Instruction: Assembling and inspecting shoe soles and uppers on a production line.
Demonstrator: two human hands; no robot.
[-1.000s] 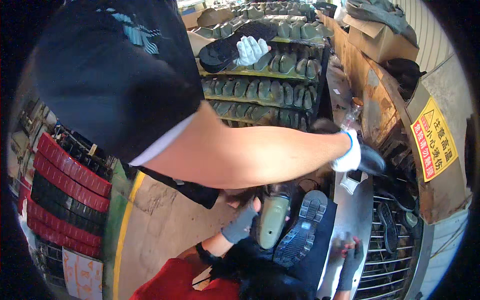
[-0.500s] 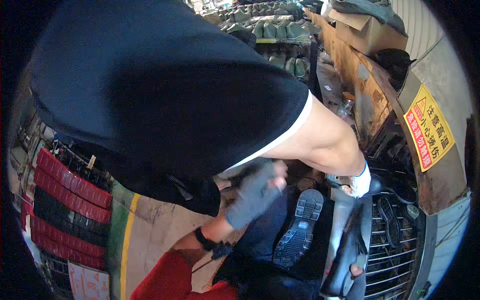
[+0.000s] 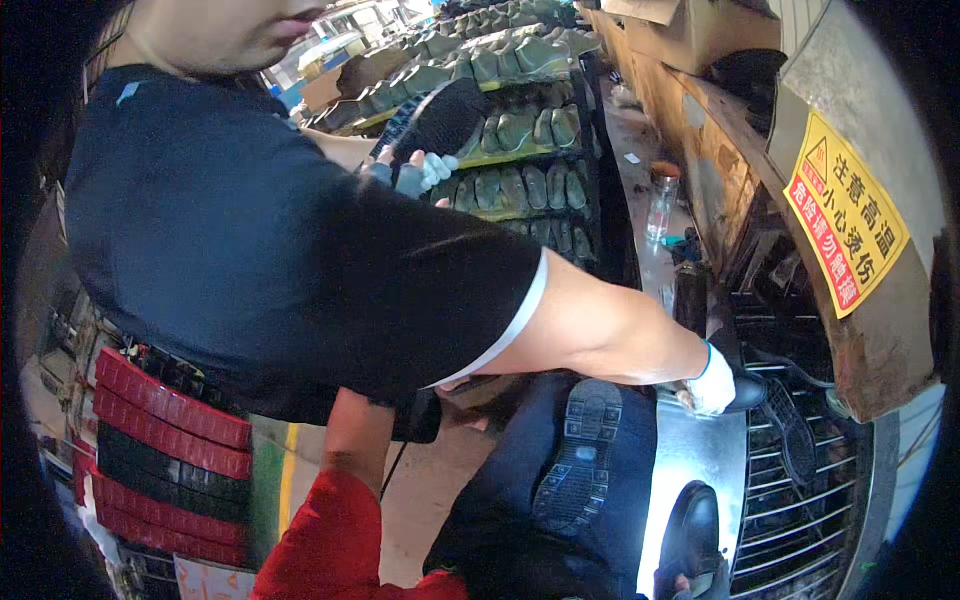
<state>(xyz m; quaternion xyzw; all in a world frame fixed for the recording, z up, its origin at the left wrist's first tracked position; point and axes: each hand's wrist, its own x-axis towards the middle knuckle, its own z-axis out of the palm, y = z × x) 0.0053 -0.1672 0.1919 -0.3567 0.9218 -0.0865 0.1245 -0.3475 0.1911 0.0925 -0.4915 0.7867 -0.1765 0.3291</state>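
Where the steel plate (image 3: pixel 690 460) meets the lower edge of the view, we see a glossy black shoe (image 3: pixel 692 525) standing on it. Our right hand (image 3: pixel 683 583) shows only as fingertips at the shoe's lower end. We cannot tell whether they clasp it or merely touch it.

Just left of it, a second black shoe (image 3: pixel 585 460) lies tread-up on our dark-trousered lap (image 3: pixel 520 500). Our red-sleeved left forearm (image 3: pixel 350 450) rises beside the lap, and the left hand is hidden behind a co-worker's black shirt (image 3: pixel 250 250), so we cannot tell its state.

That co-worker leans across us. One white-gloved hand (image 3: pixel 712 385) rests on another black shoe (image 3: pixel 748 390) at the edge of a wire grate (image 3: pixel 810 510). The other gloved hand (image 3: pixel 420 172) holds up a dark sole (image 3: pixel 440 118).

Behind stand racks of green soles (image 3: pixel 520 130), and a yellow warning sign (image 3: pixel 845 225) hangs at the right.
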